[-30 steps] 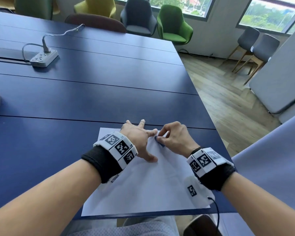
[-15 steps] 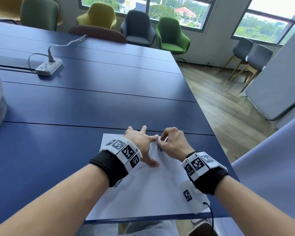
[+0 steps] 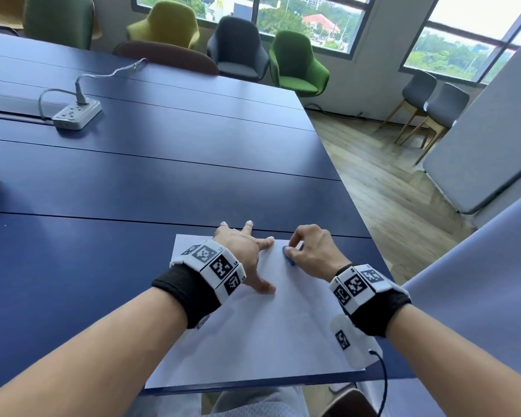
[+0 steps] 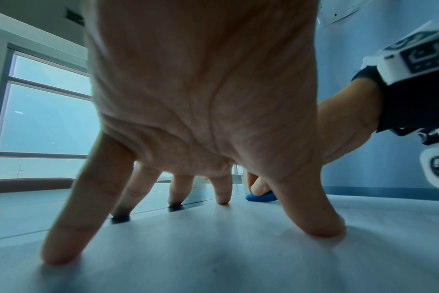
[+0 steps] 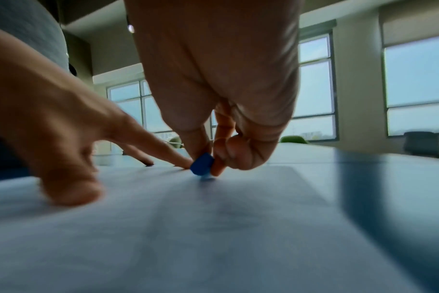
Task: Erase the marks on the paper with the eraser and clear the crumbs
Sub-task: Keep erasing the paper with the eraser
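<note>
The person is rubbing at the far end of a white sheet of paper (image 3: 262, 332) that is lying at the near edge of a dark blue table (image 3: 133, 182), close to its near right corner, with the sheet's far edge near one of the table's seams. The right hand (image 3: 312, 251) is pinching a small blue eraser (image 3: 289, 257) between thumb and curled fingers, its lower end touching the paper not far from the sheet's far edge; held so low and tightly, it probably lets the person press hard on a small spot. The left hand (image 3: 247, 251) is lying spread just beside it, fingers wide and straight, fingertips (image 4: 60, 255) pressing down on the sheet and, for the farthest ones, on the table past its far edge. That splayed press is likely there to pin the thin paper so the rubbing is not dragging or creasing it. No marks or crumbs are clear enough to make out, so how much erasing remains cannot be told. A white power strip (image 3: 76, 114) is sitting well apart, toward the table's far left.
</note>
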Action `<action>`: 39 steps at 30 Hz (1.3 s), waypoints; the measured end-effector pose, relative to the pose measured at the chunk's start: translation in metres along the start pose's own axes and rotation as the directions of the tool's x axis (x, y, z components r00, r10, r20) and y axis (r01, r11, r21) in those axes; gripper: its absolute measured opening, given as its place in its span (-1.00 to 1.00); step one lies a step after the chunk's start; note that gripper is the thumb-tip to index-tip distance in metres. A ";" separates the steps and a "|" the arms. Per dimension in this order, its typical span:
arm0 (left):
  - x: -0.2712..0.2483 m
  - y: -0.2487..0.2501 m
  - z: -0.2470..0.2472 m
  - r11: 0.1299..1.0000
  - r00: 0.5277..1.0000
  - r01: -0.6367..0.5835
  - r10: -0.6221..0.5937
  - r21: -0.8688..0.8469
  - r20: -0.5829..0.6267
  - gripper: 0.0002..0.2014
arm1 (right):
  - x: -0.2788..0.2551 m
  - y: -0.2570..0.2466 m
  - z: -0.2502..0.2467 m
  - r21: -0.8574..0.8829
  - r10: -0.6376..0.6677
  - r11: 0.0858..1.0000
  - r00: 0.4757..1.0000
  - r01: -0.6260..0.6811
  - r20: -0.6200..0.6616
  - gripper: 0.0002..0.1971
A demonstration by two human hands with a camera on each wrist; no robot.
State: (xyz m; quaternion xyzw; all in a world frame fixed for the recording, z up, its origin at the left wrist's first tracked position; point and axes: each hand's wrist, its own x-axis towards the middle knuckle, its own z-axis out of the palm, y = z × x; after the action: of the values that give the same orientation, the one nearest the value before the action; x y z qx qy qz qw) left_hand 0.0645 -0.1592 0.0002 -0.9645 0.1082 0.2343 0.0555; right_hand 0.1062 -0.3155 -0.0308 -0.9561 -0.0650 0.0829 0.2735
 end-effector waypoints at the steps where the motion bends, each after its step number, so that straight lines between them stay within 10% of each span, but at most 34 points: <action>1: 0.000 0.000 0.000 1.000 1.000 -0.001 0.001 -0.001 0.002 0.02 | 0.001 0.001 -0.001 -0.007 0.018 1.000 0.999 -0.018 -0.026 -0.94; 25: 0.001 0.000 0.001 1.000 1.000 0.007 -0.007 -0.011 0.008 0.02 | -0.008 0.010 -0.009 -0.012 -0.135 0.990 0.977 0.138 0.164 -0.93; 39: 0.004 0.001 0.002 1.000 1.000 0.022 -0.022 0.008 0.016 0.02 | -0.004 0.026 -0.010 -0.012 -0.098 0.995 0.994 0.099 0.040 -0.91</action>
State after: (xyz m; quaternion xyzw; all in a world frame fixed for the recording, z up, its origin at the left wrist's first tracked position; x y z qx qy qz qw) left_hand 0.0670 -0.1608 -0.0032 -0.9636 0.0982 0.2409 0.0625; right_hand 0.1062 -0.3433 -0.0356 -0.9518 -0.1179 0.0876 0.2692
